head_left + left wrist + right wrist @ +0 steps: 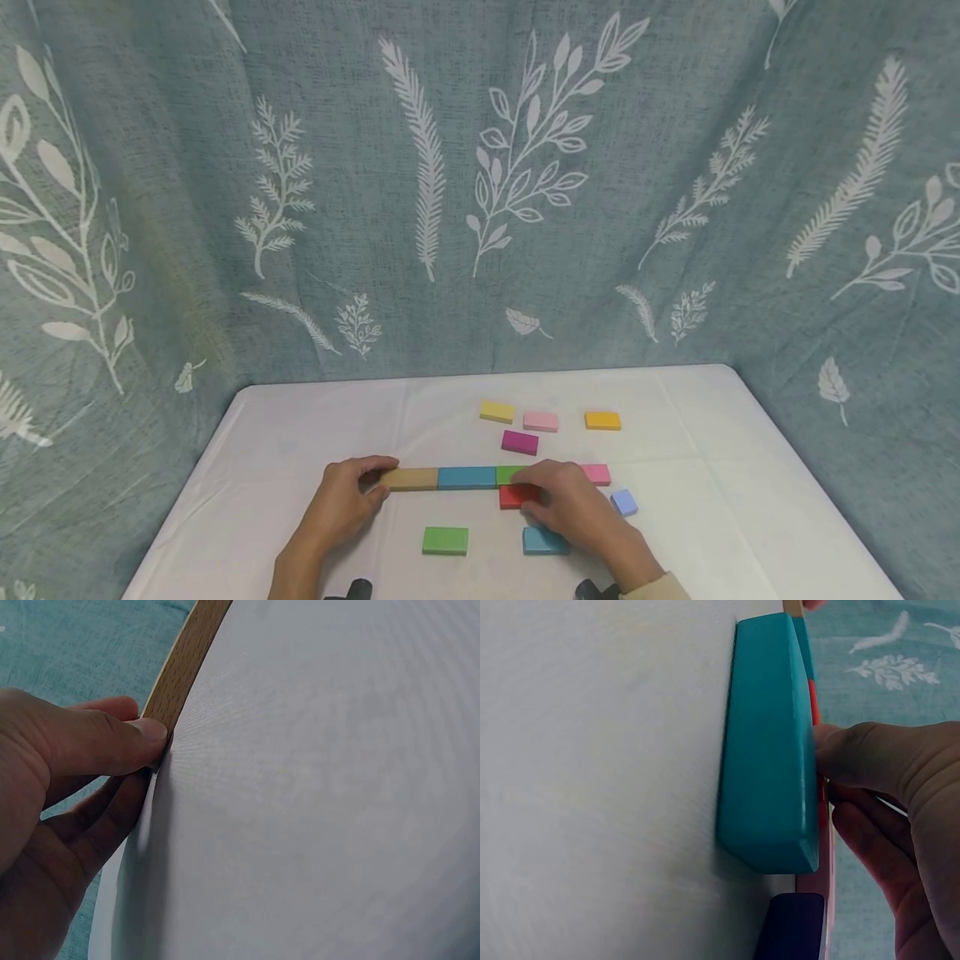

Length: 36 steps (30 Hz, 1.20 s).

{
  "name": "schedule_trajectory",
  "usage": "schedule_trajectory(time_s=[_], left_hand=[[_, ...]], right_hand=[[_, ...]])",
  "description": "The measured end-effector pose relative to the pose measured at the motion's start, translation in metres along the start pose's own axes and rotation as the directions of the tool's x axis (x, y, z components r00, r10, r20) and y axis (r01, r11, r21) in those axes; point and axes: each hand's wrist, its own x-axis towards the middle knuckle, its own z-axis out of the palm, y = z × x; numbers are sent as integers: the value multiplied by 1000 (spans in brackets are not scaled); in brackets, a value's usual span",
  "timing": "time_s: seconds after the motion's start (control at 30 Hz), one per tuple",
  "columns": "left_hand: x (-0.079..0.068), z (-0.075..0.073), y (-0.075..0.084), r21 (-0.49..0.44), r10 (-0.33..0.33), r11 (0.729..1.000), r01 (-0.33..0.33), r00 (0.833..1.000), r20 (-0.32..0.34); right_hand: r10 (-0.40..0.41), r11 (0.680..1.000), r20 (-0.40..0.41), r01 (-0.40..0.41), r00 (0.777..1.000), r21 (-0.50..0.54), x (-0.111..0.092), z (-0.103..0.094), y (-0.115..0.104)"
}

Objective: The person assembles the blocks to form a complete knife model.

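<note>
A straight row of flat blocks lies across the white table: a tan wooden block [411, 480] at the left end, a blue one [467, 478], a green one [506, 475] partly covered, and a pink one [597, 475] at the right. My left hand [341, 507] pinches the tan block's outer end; in the left wrist view the thumb [154, 731] lies against its side. A red block [513, 497] sits in front of the green one, pinched by my right hand [573, 507], which hides part of the row.
Nearer me lie a second green block [446, 541] and a teal block [545, 541], the latter below my right hand. A small periwinkle block [624, 502] is at the right. Behind the row are yellow [497, 412], light pink [541, 422], magenta [520, 442] and orange [603, 421] blocks.
</note>
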Motion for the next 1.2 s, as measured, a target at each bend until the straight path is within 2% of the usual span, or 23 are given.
schedule_trajectory(time_s=[0.6,0.73,0.83,0.9,1.07,1.2], left_hand=[[0,-2,0,2,-10,1000,10,1000,3],[1,-2,-1,-2,-7,1000,7,1000,8],[2,-2,-1,1,-6,1000,6,1000,9],[2,-1,-1,2,-8,1000,8,1000,12],[1,-2,1,-1,-9,1000,9,1000,14],[1,-2,1,-5,-6,1000,6,1000,9]], right_hand=[[3,999,-1,-3,1000,33,1,-1,0],[-9,994,-36,13,999,112,-5,-12,9],[-12,980,-73,26,997,195,-13,-26,21],[-6,976,-82,23,997,216,-20,-37,29],[5,985,-51,3,999,171,-38,-52,52],[22,991,-37,-17,999,132,-49,-52,61]])
